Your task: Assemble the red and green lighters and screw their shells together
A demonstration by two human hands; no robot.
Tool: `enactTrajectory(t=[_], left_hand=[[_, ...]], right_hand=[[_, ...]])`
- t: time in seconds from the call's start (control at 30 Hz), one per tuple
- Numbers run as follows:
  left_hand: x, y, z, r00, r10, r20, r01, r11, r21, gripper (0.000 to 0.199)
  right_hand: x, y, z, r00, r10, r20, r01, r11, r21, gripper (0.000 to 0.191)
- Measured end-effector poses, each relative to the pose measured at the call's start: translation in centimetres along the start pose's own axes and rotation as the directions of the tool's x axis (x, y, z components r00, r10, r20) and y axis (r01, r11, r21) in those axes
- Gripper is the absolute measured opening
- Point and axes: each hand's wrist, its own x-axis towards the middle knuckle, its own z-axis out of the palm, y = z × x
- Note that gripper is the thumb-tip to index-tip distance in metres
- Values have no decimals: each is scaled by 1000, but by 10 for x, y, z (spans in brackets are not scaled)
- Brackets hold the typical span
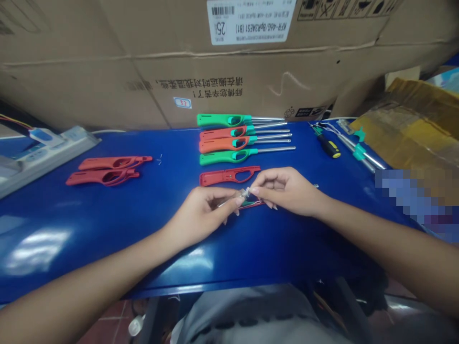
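Over the glossy blue desk, the left hand and right hand nearly meet, both pinching a small clear plastic part with a thin metal rod; beneath them, a red lighter shell lies mostly hidden, hard to make out.

Left hand and right hand pinch lighter part.

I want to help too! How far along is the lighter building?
Four long green and orange plastic lighters with metal nozzles look finished, lying in a row. In hand: the left hand and right hand pinch a small clear plastic part. Left to do: a hollow red plastic shell and two more hollow red plastic shells look unfilled.
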Motion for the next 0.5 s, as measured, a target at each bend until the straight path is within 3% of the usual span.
enactTrajectory(t=[0.23,0.37,0.5], left_hand=[[-4,5,-17,1000,-1,-22,3,996,91,31],[-10,-2,-28,983,184,12,-173,900,399,28],[-13,-5,-37,949,298,105,-308,799,516,24]], right_hand=[[1,0,-1,1000,-6,9,6,1000,-9,30],[0,-1,-1,1000,25,5,-25,999,-34,26],[-1,-4,-1,999,49,-17,-49,998,-41,19]])
